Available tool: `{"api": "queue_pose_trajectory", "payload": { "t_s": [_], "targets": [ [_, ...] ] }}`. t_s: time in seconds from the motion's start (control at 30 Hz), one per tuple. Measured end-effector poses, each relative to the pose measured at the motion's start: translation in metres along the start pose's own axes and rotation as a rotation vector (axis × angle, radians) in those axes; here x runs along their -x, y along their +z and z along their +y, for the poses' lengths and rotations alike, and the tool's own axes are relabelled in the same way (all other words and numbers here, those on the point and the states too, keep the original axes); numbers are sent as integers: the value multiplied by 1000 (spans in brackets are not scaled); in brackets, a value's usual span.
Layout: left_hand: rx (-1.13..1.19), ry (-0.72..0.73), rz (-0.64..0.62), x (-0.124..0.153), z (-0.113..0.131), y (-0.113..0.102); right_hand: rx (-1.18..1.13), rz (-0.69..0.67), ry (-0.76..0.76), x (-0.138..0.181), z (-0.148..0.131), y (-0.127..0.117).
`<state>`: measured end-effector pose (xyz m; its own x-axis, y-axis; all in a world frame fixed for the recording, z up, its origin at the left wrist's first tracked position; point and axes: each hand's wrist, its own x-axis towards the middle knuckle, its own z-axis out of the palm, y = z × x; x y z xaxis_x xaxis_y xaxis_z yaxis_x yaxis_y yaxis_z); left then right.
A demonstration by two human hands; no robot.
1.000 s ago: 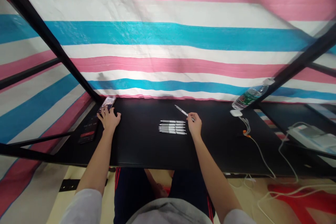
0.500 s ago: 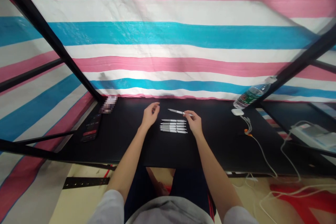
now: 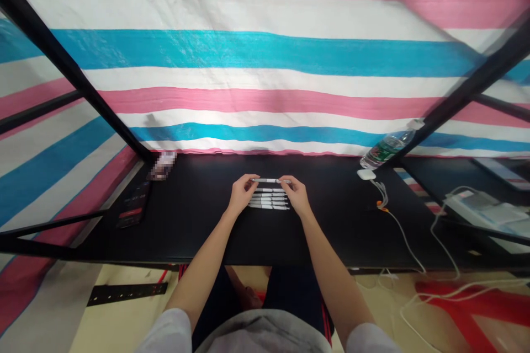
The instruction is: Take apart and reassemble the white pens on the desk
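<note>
The left hand (image 3: 243, 194) and right hand (image 3: 295, 195) are gripping a white pen (image 3: 267, 180) by its ends (whether it is touching the table (image 3: 199, 226), I can't quite tell), just beyond a row of matching pens (image 3: 268, 199).

Black tabletop (image 3: 194, 237). Four white pens (image 3: 269, 198) lie parallel in a tight row, between and just under the left hand (image 3: 242, 196) and right hand (image 3: 296, 197). Well left of left hand: dark phone (image 3: 133, 204), red on its screen; beyond it, a pixelated flat item (image 3: 163, 165). Well right of right hand: clear plastic water bottle (image 3: 387, 148), green label; white charger (image 3: 366, 174); white cable (image 3: 399, 226) running off the table edge.
</note>
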<state>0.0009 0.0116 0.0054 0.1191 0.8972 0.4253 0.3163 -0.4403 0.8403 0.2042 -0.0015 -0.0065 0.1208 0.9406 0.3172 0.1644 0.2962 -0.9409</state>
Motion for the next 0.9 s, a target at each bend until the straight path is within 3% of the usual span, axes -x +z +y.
{"api": "queue_pose_trajectory", "payload": {
  "t_s": [0.27, 0.43, 0.57, 0.9],
  "targets": [
    [57, -126, -89, 3, 3, 2, 10, 102, 111, 1, -5, -1],
    [-11, -114, -34, 3, 12, -1, -9, 18, 117, 1, -2, 0],
    [-33, -116, 26, 3, 11, -3, 5, -59, 35, 3, -1, 3],
    [-106, -103, 80, 4, 7, -2, 393, -26, -325, 9, -10, 6]
  ]
}}
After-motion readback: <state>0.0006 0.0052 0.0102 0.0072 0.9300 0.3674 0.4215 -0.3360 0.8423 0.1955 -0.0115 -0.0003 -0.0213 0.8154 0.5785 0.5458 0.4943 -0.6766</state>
